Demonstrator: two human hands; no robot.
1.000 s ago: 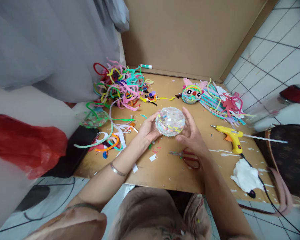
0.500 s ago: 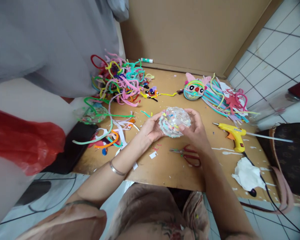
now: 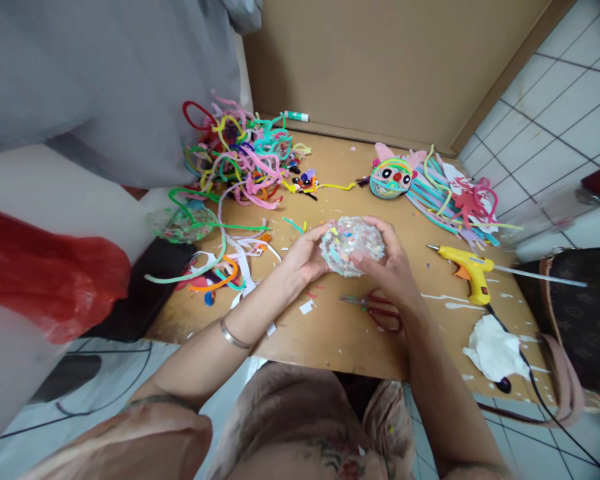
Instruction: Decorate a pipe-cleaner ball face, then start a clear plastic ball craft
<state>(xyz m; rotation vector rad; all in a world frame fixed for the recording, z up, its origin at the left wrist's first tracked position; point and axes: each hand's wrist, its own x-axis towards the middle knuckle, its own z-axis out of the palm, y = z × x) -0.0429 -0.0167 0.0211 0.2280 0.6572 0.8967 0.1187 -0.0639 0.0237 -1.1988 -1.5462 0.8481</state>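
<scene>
From the head view we see both our hands wrapped around a clear ball (image 3: 351, 244) speckled inside with bright paper bits, held just above the middle of the wooden table (image 3: 330, 333). It is round, so we can pick out no long axis and no way it points; its surface looks glossy and see-through, with pink, green and white flecks showing. Our left hand (image 3: 305, 257) cups its left side, thumb up against it, and our right hand (image 3: 393, 263) clasps the right side with fingers curled over the top, so both are grasping the ball. Just beyond our right wrist lie red-handled scissors (image 3: 377, 310) flat on the table. To the right rests a yellow glue gun (image 3: 467, 267), nozzle toward the ball, and nearer us a crumpled white tissue (image 3: 493, 353). At the far left sits a fuzzy tangle of pipe cleaners (image 3: 240, 157) in many colours. At the far right is a ball wrapped in coloured strands with a face (image 3: 390, 177).
</scene>
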